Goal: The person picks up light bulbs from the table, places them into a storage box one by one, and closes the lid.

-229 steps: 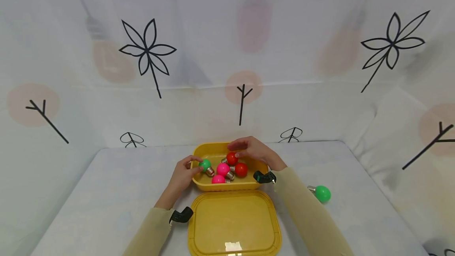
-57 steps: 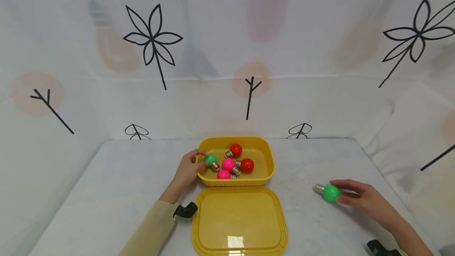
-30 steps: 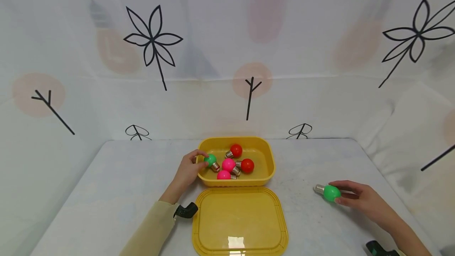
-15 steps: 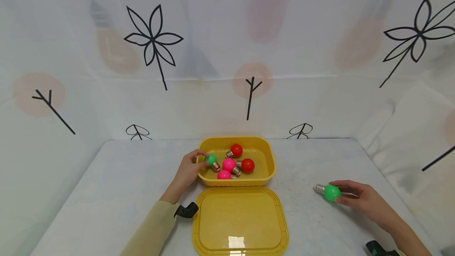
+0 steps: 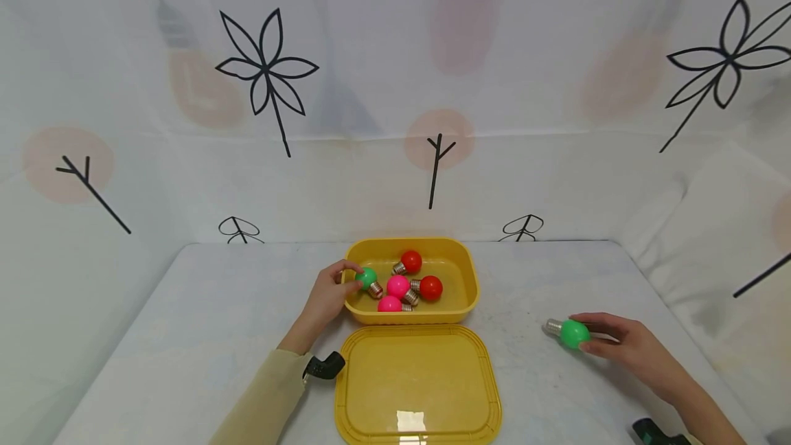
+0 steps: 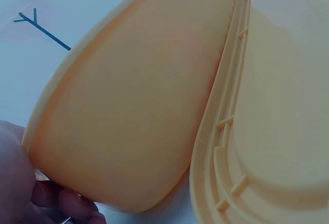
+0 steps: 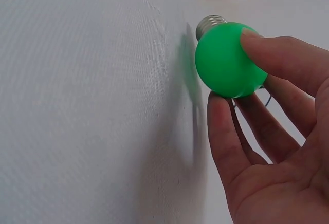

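In the head view, my left hand point(image 5: 325, 294) reaches over the left rim of a yellow plastic box point(image 5: 460, 280). Its thumb and index finger pinch a green light bulb point(image 5: 366, 277) inside. The left wrist view shows other fingers point(image 6: 77, 203) curled by the box's outer wall. Off to the right, my right hand point(image 5: 633, 349) holds a second green light bulb point(image 5: 575, 334) by its round globe, its metal screw base pointing left, close over the table. Thumb and fingertips grip that globe in the right wrist view. Red bulbs point(image 5: 430, 288) and pink bulbs point(image 5: 397, 286) lie in the box.
A flat yellow lid point(image 5: 417, 383) lies on the white table directly in front of the box. Behind the table hangs a white cloth backdrop point(image 5: 346, 184) printed with plants, and it continues along the sides.
Earlier at the red bulb in the box, my right hand has since moved to the green bulb on the right. That bulb has just shifted slightly left. My left hand stays put.
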### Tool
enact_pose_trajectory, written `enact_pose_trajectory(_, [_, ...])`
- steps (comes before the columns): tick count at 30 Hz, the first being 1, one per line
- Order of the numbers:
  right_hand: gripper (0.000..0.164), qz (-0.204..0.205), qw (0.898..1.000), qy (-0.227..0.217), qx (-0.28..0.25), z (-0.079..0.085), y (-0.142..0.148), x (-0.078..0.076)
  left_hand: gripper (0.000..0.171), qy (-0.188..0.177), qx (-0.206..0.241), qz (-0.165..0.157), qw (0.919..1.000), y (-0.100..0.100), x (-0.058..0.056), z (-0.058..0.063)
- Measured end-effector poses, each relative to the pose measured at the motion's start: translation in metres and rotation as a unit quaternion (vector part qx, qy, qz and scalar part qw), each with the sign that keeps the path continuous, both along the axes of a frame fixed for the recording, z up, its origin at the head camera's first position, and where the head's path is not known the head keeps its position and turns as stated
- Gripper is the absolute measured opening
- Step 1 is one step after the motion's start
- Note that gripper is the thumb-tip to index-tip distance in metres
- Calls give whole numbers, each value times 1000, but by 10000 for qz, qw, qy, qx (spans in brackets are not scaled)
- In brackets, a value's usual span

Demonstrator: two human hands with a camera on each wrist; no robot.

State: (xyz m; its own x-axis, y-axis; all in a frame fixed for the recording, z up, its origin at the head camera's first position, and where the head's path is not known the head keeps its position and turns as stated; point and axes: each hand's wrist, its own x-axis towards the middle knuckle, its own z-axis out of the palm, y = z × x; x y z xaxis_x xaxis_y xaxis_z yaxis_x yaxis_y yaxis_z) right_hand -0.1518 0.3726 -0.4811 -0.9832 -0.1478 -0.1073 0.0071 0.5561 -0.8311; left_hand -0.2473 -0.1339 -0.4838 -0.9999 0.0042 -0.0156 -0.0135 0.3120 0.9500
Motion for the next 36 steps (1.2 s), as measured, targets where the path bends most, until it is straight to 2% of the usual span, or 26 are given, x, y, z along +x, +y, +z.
enact_pose_trajectory(16, [54, -44, 10000, -47, 34, -2, -12, -7, 14, 66, -27, -72, 9999, 2, 0, 1])
enact_pose_trajectory(26, [51, -1, 9998, 150, 161, 0, -21, -10, 13, 70, -36, -47, 10000, 1, 1, 2])
enact_pose_trajectory(36, [50, 79, 9996, 259, -47, 5, -28, -13, 14, 84, -15, -7, 10000, 1, 1, 0])
